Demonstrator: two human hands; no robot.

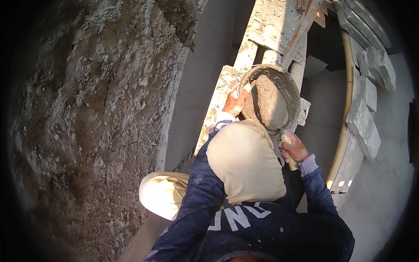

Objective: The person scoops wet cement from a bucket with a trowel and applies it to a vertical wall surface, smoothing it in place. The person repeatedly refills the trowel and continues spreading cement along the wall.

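Observation:
A round bucket (291, 82) with a mortar-crusted rim stands in front of my knee on the boards. Wet grey mortar (271, 102) is heaped inside, partly sunlit. My left hand (235, 103) grips the bucket's left rim, thumb toward the inside, close to the thin wire handle. At the near right side of the bucket, my right hand (295, 148) is closed round the pale wooden handle of a trowel (292, 163). Where the trowel meets the mortar I cannot make out its blade clearly. Both hands are smeared with mortar.
A rough, mortar-covered wall (100, 100) rises on the left. Mortar-splashed planks (273, 26) run away from me under the bucket. To the right, a bamboo pole (348, 87) lies beside boards and several pale slabs (363, 124). My bent knee (244, 159) is close to the bucket.

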